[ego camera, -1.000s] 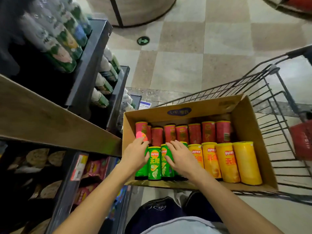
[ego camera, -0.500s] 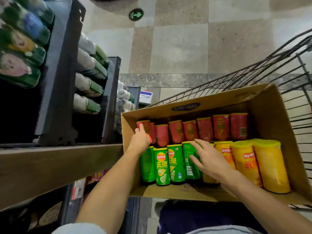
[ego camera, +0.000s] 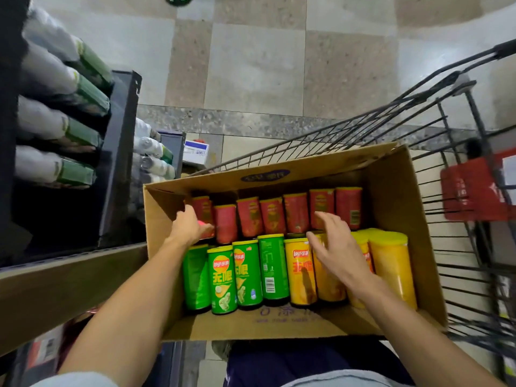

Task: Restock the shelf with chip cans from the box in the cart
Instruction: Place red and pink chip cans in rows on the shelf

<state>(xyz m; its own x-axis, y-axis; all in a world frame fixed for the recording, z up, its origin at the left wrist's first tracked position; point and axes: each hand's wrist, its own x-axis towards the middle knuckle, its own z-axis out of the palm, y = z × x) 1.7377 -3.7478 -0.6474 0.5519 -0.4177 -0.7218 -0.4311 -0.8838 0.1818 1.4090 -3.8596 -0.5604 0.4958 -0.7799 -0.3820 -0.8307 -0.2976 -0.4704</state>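
A cardboard box (ego camera: 391,191) sits in a wire cart (ego camera: 460,261). Lying in it are a far row of red chip cans (ego camera: 296,213), and a near row of green cans (ego camera: 245,275) and yellow cans (ego camera: 391,269). My left hand (ego camera: 190,227) reaches into the box's far left corner and grips the near end of the leftmost red can (ego camera: 202,210), partly covering it. My right hand (ego camera: 335,247) hovers over the yellow cans with fingers spread, holding nothing.
To the left, a wooden shelf board (ego camera: 69,283) runs close to the box's left wall. Above it, dark shelves (ego camera: 120,163) hold white and green cans (ego camera: 55,121). A red flap (ego camera: 474,188) hangs in the cart's right end. Tiled floor lies beyond.
My left hand has moved from the green cans to the leftmost red can. My right hand has lifted off the green cans and shifted right over the yellow ones. The view has tilted down.
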